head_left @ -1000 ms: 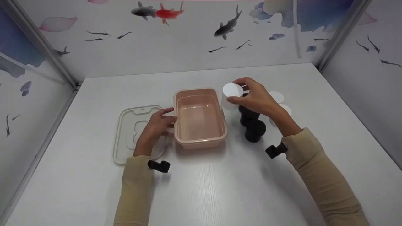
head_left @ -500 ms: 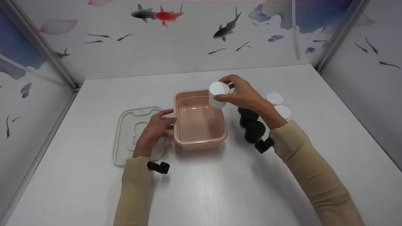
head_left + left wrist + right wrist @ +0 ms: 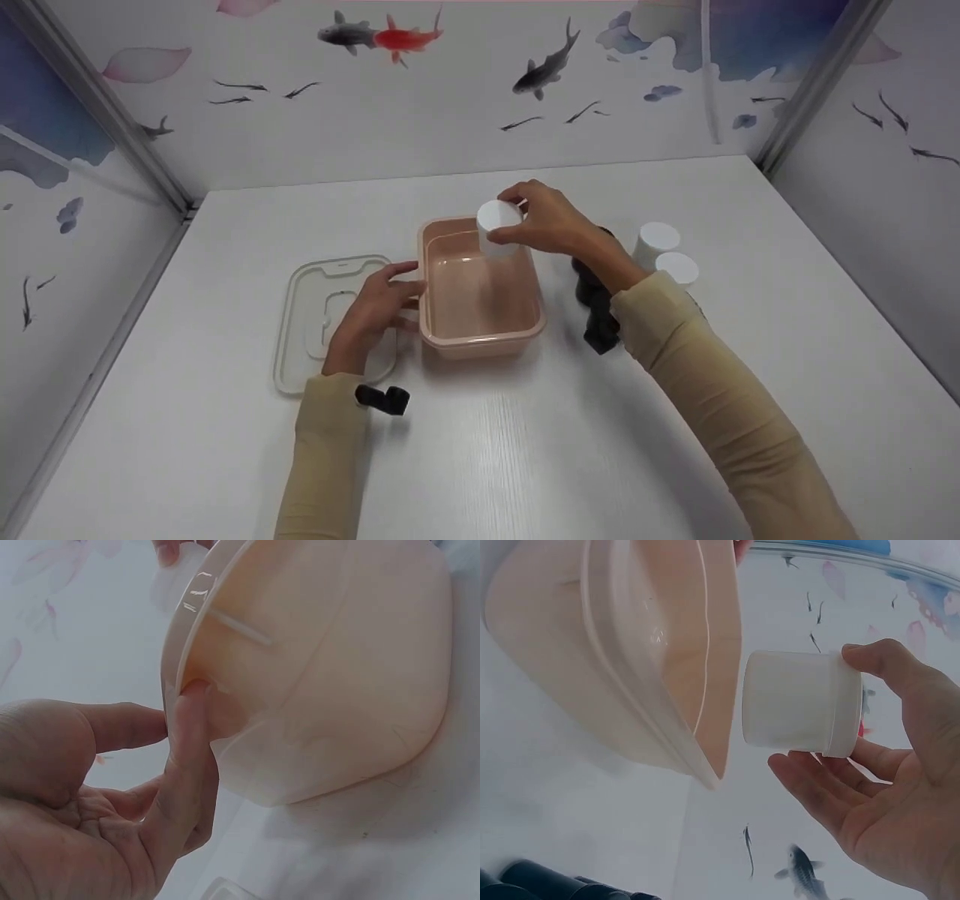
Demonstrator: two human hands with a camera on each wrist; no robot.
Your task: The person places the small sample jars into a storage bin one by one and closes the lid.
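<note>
A white lidded jar hangs upright over the far right part of a pink plastic box. My right hand holds the jar near its lid, thumb on one side and fingers on the other, as the right wrist view shows with the jar above the box rim. At the box's left side my left hand pinches the rim between thumb and fingers; in the left wrist view a finger presses under the rim of the box. The inside of the box shows nothing lying in it.
A pale translucent lid lies left of the box, partly under my left hand. Black containers stand right of the box, partly hidden by my right arm. Two more white jars stand farther right. Printed panels border the white table.
My right hand has carried the white jar leftward, from beside the box to over its far part. My left hand has stayed at the box rim.
</note>
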